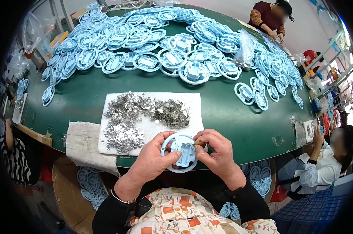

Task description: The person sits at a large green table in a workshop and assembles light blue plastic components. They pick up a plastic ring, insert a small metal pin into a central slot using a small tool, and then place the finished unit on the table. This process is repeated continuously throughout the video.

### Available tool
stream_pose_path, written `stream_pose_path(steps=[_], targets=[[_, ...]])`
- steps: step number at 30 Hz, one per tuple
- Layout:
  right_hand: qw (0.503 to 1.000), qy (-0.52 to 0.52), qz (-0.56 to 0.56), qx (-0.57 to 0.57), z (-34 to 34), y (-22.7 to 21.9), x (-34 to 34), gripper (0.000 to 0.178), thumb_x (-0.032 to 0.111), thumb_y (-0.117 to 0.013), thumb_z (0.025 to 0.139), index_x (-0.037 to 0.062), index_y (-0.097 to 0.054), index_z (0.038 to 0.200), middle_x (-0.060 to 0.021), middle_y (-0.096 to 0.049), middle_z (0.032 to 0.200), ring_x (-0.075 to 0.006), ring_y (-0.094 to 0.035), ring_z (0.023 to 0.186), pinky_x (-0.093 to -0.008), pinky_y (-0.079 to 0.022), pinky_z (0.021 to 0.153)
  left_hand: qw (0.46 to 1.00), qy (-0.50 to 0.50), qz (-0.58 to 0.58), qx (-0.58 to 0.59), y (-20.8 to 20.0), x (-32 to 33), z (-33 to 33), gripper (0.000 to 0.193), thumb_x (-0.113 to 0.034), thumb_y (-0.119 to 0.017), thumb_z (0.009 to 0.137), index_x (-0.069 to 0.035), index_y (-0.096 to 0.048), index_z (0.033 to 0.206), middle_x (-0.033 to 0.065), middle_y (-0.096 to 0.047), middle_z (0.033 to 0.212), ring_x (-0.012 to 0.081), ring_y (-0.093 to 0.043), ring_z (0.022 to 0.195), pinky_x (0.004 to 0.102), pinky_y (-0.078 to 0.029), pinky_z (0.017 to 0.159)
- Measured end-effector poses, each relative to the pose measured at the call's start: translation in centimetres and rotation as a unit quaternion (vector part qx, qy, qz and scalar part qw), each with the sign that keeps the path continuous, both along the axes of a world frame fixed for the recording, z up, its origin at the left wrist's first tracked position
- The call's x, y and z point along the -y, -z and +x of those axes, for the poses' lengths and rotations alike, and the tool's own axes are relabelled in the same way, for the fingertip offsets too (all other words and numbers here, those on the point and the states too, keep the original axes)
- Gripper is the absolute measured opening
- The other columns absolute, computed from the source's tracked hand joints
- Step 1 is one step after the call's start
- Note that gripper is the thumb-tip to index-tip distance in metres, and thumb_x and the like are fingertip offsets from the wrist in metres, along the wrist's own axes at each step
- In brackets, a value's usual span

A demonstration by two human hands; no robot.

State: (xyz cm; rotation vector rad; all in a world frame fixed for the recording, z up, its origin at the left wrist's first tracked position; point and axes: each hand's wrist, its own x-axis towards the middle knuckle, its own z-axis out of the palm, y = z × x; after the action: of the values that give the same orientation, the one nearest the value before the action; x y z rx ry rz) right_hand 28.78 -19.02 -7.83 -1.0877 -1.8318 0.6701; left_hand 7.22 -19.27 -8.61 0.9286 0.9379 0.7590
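Note:
Close to the table's front edge, my left hand (151,159) grips a light blue plastic wheel-shaped part (187,156), like a toy steering wheel. The thumb presses on its hub and the fingers go behind the rim. The part's recessed inner side faces up toward me. My right hand (218,150) is closed in a pinch at the wheel's upper right, its fingertips against the hub. A tan cover wraps one fingertip; whatever small thing the pinch holds is hidden. Just beyond lies a white foam board (192,102) bearing piles of small shiny metal clips (126,121).
Many similar blue wheels (145,39) are heaped along the green table's (219,109) far side and right. A folded cloth (83,142) hangs over the front edge. Below stand cartons (67,187) of blue wheels. Co-workers sit at the right (320,163), far right and left.

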Motion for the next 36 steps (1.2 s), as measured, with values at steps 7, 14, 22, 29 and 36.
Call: stream_pose_path(steps=[7, 14, 22, 29, 36], targets=[[0.995, -0.003, 0.006, 0.095, -0.1, 0.2, -0.5, 0.014, 0.002, -0.075, 0.078, 0.0037, -0.064, 0.087, -0.0082, -0.070, 0.092, -0.0218, -0.069, 0.073, -0.0319, -0.056, 0.063, 0.998, 0.010, 0.024, -0.062, 0.1, -0.3, 0.1, 0.055, -0.010, -0.070, 0.091, 0.005, -0.046, 0.138, 0.0067, -0.060, 0.101, 0.0113, -0.065, 0.083, 0.0280, -0.063, 0.069], [0.973, -0.018, 0.044, 0.226, -0.2, -1.5, -0.4, 0.015, 0.007, -0.075, 0.080, 0.0073, -0.064, 0.089, -0.0071, -0.067, 0.086, -0.0265, -0.067, 0.073, -0.0370, -0.054, 0.060, 0.988, -0.020, 0.064, -0.142, -0.7, -0.2, 1.0, 0.048, -0.015, -0.068, 0.096, 0.008, -0.049, 0.134, 0.0111, -0.067, 0.098, 0.0119, -0.068, 0.078, 0.0285, -0.062, 0.061], [0.978, -0.020, 0.003, 0.206, 0.7, -1.3, 0.9, 0.033, 0.008, -0.071, 0.086, 0.0101, -0.068, 0.118, -0.0068, -0.064, 0.076, -0.0271, -0.066, 0.068, -0.0382, -0.052, 0.057, 0.989, -0.020, 0.057, -0.135, -0.4, -0.1, 0.7, 0.042, -0.020, -0.064, 0.101, 0.006, -0.055, 0.132, 0.0076, -0.069, 0.107, 0.0085, -0.063, 0.094, 0.0248, -0.053, 0.081], [0.975, -0.060, -0.037, 0.212, 0.4, -1.4, 1.2, 0.043, 0.000, -0.065, 0.089, 0.0086, -0.066, 0.131, -0.0130, -0.069, 0.075, -0.0300, -0.067, 0.062, -0.0368, -0.054, 0.059, 0.990, -0.022, 0.080, -0.114, 1.4, 0.0, 0.4, 0.043, -0.020, -0.062, 0.101, 0.007, -0.054, 0.133, 0.0111, -0.070, 0.102, 0.0107, -0.066, 0.085, 0.0267, -0.056, 0.071], [0.970, -0.026, -0.014, 0.241, 1.5, -1.7, 1.6, 0.047, 0.005, -0.067, 0.087, 0.0149, -0.064, 0.132, -0.0097, -0.068, 0.074, -0.0283, -0.068, 0.063, -0.0384, -0.052, 0.055, 0.993, -0.007, 0.049, -0.110, 0.3, -0.2, 0.4, 0.042, -0.019, -0.062, 0.102, 0.006, -0.054, 0.134, 0.0088, -0.069, 0.110, 0.0094, -0.064, 0.095, 0.0255, -0.055, 0.081]])
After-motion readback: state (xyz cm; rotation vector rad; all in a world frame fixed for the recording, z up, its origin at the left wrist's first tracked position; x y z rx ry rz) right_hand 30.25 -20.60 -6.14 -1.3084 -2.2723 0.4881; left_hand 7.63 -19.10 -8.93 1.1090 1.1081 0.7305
